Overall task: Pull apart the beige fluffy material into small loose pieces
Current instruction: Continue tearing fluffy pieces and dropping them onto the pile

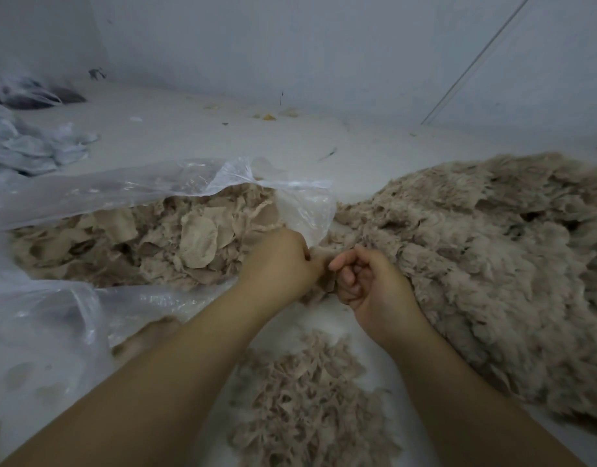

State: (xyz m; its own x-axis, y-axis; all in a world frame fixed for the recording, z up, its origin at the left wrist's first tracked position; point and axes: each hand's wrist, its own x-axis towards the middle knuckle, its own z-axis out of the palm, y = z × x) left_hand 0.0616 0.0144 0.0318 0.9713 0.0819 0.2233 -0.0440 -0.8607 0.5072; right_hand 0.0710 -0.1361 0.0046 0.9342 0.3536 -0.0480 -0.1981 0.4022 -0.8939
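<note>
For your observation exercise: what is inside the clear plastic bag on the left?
The clear plastic bag holds flat beige fabric scraps, visible through its open mouth. How far the scraps reach back under the cloudy plastic cannot be seen, and the left hand covers the nearest edge.

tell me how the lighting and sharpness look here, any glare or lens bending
Head view: dim, flat, bluish light, no hard shadows; faint glare on the clear plastic bag; wide-angle bending curves the wall line at right; forearms near the bottom edge look soft, while both hands stay fairly sharp.

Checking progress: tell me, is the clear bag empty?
No, the clear bag lying at left holds a heap of beige scraps under its plastic.
</note>
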